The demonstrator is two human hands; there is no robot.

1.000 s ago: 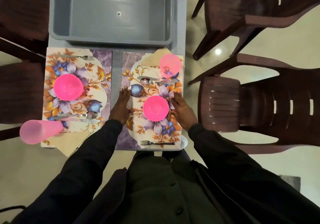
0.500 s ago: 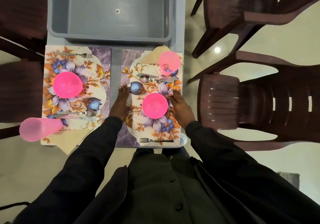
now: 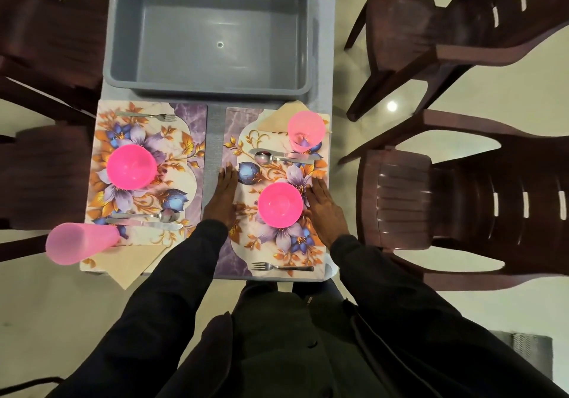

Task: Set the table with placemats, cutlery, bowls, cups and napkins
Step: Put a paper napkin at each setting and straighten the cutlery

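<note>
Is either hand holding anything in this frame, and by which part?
Nothing is held. The left hand and the right hand lie flat, fingers straight, on the right placemat, either side of the pink bowl.

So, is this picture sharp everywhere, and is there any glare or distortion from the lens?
In the head view the middle, around the right bowl, is sharp, but the left chairs look smeared; the wide lens stretches the left cup toward the edge; one small glare spot sits on the floor.
</note>
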